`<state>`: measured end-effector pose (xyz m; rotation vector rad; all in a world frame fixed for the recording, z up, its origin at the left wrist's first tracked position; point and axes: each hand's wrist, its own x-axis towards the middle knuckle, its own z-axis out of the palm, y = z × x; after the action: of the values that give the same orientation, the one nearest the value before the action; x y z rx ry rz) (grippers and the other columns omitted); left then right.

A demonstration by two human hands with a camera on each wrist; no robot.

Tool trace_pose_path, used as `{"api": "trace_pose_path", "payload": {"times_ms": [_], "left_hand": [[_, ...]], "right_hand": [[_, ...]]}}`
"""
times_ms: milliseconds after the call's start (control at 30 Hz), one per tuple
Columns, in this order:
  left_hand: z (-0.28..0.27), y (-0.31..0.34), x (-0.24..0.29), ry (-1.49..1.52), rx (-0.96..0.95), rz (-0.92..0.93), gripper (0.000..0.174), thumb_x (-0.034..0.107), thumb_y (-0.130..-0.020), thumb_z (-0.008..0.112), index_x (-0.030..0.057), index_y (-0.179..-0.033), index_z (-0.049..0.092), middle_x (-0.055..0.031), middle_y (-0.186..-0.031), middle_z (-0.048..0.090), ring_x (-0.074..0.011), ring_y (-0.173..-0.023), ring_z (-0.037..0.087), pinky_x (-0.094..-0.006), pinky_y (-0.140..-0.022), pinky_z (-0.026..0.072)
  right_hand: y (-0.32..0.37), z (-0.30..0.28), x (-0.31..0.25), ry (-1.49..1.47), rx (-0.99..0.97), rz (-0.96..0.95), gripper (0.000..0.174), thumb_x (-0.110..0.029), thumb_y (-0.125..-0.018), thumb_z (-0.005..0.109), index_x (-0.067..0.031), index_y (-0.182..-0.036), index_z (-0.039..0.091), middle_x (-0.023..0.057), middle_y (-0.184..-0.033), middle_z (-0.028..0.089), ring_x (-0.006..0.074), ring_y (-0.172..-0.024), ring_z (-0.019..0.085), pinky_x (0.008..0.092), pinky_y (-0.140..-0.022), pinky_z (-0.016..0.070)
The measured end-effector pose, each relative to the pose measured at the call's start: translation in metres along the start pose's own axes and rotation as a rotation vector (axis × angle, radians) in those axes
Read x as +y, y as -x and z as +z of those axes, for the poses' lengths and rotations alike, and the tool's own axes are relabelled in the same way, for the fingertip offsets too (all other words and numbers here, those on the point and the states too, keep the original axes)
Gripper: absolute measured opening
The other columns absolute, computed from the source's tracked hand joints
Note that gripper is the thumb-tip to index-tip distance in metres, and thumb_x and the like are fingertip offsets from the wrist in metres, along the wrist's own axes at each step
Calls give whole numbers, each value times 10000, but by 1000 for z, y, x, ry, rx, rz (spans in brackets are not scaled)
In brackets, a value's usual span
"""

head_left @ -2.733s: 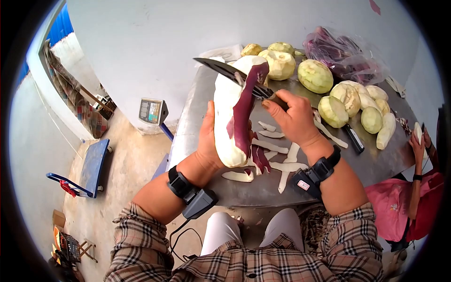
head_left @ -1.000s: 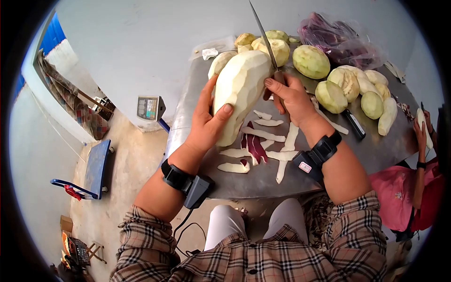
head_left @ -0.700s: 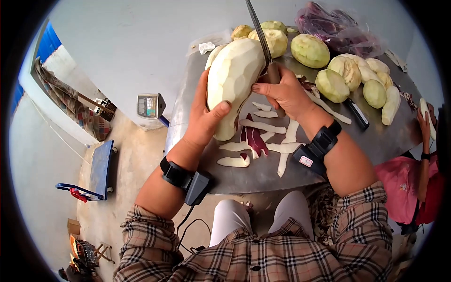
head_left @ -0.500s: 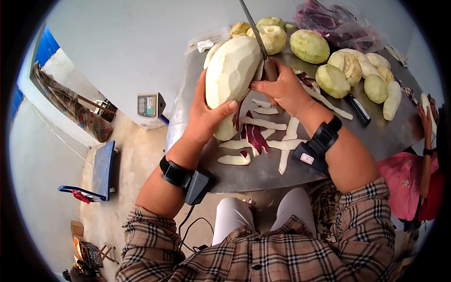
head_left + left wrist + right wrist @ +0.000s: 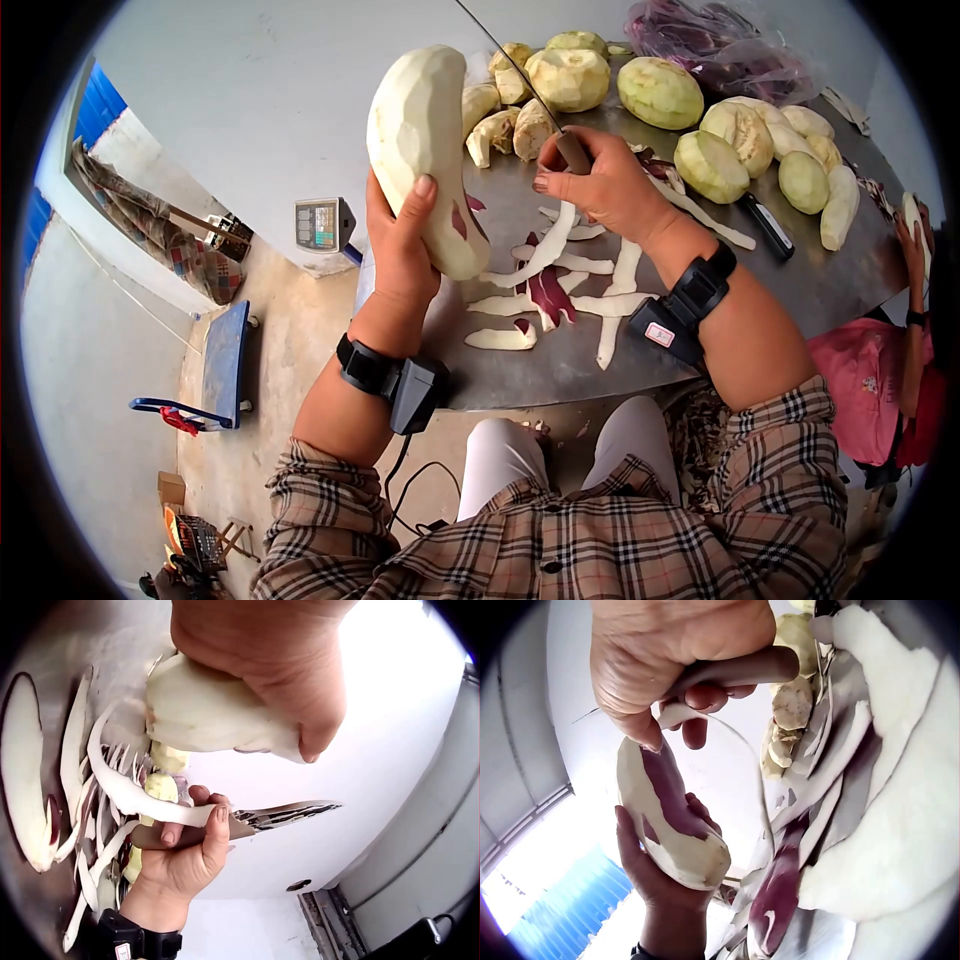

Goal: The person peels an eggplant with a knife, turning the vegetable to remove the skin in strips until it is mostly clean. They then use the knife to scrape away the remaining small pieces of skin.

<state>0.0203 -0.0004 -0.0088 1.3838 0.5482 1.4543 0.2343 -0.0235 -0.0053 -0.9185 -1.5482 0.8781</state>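
My left hand (image 5: 398, 245) grips a large eggplant (image 5: 415, 125), mostly peeled white, its thumb along the side. In the right wrist view a band of purple skin (image 5: 676, 796) is still on its far side. My right hand (image 5: 625, 190) holds a knife by its handle (image 5: 573, 152), the thin blade pointing up and away. A long white strip of peel (image 5: 120, 787) hangs from between thumb and knife, curving down toward the table. Knife and eggplant are apart. More peel strips (image 5: 500, 340), one purple-skinned, lie on the metal table (image 5: 540, 385) below.
Peeled eggplants (image 5: 660, 95) and cut pieces stand along the table's back and right. A plastic bag of purple eggplants (image 5: 715, 50) lies behind them. Another knife's black handle (image 5: 768, 228) is at right. A scale display (image 5: 320, 226) stands left; another person's hand (image 5: 912, 250) shows far right.
The eggplant, first held under the knife with a wide purple band facing me, has been turned and then moved left, away from the knife. A peel strip now hangs from my right hand.
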Motion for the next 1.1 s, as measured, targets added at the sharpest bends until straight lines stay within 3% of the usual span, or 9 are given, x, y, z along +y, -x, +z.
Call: {"api": "trace_pose_path", "payload": {"times_ms": [133,233,333,433,500,700,800,867,1100], "left_hand": [[-1,0,-2,69,3,-46,597,326,-820,624,58,-1282,357,-126,-1089,540,-222,-910,578,-352,-743,513],[1,-1,-4,100,-5,-51,617,295,-811,651,50,-1280,333,-141,-1123,520,-232,-915,575,-361,-751,509],[4,1,-6,88,-9,-53,622,292,-809,663,51,-1276,329,-137,-1137,510,-230,-933,570,-363,-763,508],[11,4,-11,138,-3,-60,637,306,-810,675,53,-1275,320,-134,-1150,499,-226,-945,565,-362,-767,509],[17,6,-13,175,-34,-75,649,322,-813,681,54,-1275,313,-135,-1160,490,-221,-952,562,-356,-769,510],[33,12,-8,238,-100,-80,528,262,-851,652,66,-1220,329,-131,-940,569,-225,-772,602,-342,-692,531],[32,12,-7,169,-97,-83,540,312,-860,626,66,-1250,344,-126,-1037,554,-221,-889,589,-347,-760,519],[30,13,-6,78,-38,-115,535,392,-883,570,64,-1265,393,-101,-1128,542,-206,-1007,562,-347,-847,493],[-3,-5,-11,440,-63,-366,634,536,-903,407,15,-1262,456,-134,-1073,590,-257,-907,595,-388,-780,499]], "right_hand": [[-3,2,7,55,84,-174,252,-210,-742,734,-24,-829,588,16,-728,590,98,-670,538,255,-621,451],[-2,3,2,111,143,-258,257,-209,-731,745,-18,-799,585,19,-685,577,102,-644,528,256,-619,448],[8,10,-17,148,16,-115,199,-107,-750,728,-21,-830,567,-4,-782,560,74,-766,518,241,-684,445],[11,20,-17,194,-81,-111,220,-113,-727,750,-27,-818,570,-7,-765,557,71,-718,494,237,-668,438],[11,27,-17,221,-36,-229,294,-213,-681,776,-12,-786,590,53,-643,570,140,-595,524,280,-591,447],[12,30,-23,362,10,-267,249,-159,-674,715,-1,-830,603,144,-672,604,260,-596,582,332,-596,473],[15,30,-26,356,1,-221,185,-99,-711,696,-3,-818,578,35,-682,558,83,-615,466,252,-565,414],[12,29,-17,362,42,-228,163,-94,-719,673,-4,-816,578,30,-681,566,82,-619,472,249,-573,417],[6,9,-14,318,38,-31,169,-131,-776,684,-7,-795,570,-5,-687,567,57,-651,485,232,-590,414]]}}
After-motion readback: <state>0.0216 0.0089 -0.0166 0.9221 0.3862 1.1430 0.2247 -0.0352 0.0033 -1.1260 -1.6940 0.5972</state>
